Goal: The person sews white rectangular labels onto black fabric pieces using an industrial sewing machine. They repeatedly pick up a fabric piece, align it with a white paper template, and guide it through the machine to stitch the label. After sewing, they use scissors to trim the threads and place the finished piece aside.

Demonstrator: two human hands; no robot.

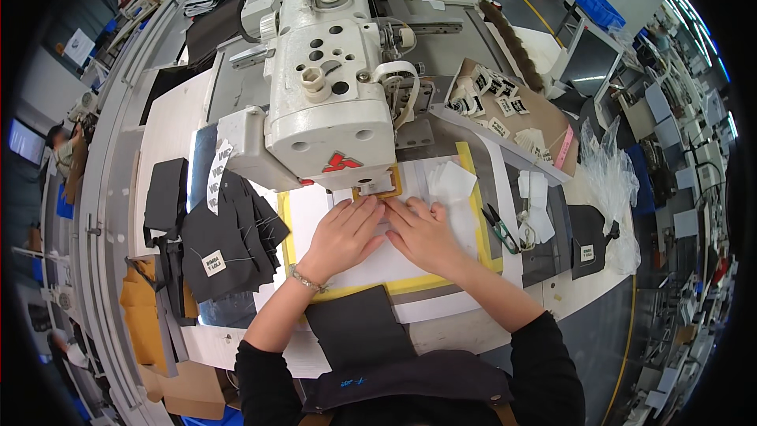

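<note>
My left hand [347,237] lies with fingers extended at the foot of the white industrial sewing machine [315,95]. My right hand [418,233] rests beside it, fingers flat and slightly bent, the fingertips of both hands near the small yellow-edged frame [390,177] under the machine head; what is beneath them is partly hidden. They are on a white work sheet [378,284] bordered with yellow tape [473,173]. A dark grey piece [355,327] lies at the near edge. Green-handled snips [501,229] lie to the right of my right hand.
Dark cut pieces [229,244] pile at the left, yellow material [146,315] below them. At the right are a cardboard tray of labels [544,130], crumpled clear plastic [611,189] and a dark piece [587,229]. A co-worker [63,146] is at the far left.
</note>
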